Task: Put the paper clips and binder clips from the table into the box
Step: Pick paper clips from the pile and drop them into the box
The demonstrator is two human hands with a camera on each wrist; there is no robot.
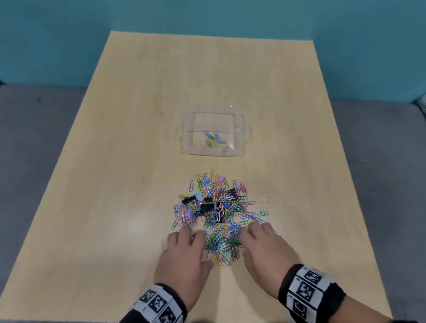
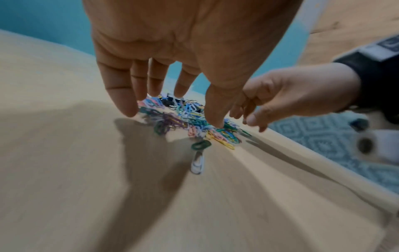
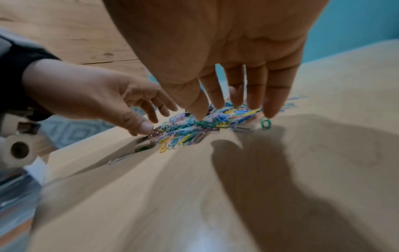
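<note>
A heap of coloured paper clips (image 1: 223, 218) lies on the table (image 1: 123, 181), with several black binder clips (image 1: 207, 208) in its far half. Beyond it stands the clear plastic box (image 1: 240, 134), open on top, with a few paper clips (image 1: 214, 140) inside. My left hand (image 1: 187, 247) and right hand (image 1: 259, 241) flank the near end of the heap. In the left wrist view the left fingers (image 2: 127, 102) are straight and spread, tips on the table and the clips (image 2: 190, 119). The right fingers (image 3: 272, 102) likewise touch the clips (image 3: 205, 122). Neither hand holds anything.
A white clip (image 1: 265, 201) lies apart to the heap's right, and a white clip (image 2: 197, 163) and a green one (image 2: 200, 145) lie apart on its near side. Grey sofa seats (image 1: 32, 152) border the table on both sides; a teal wall stands behind.
</note>
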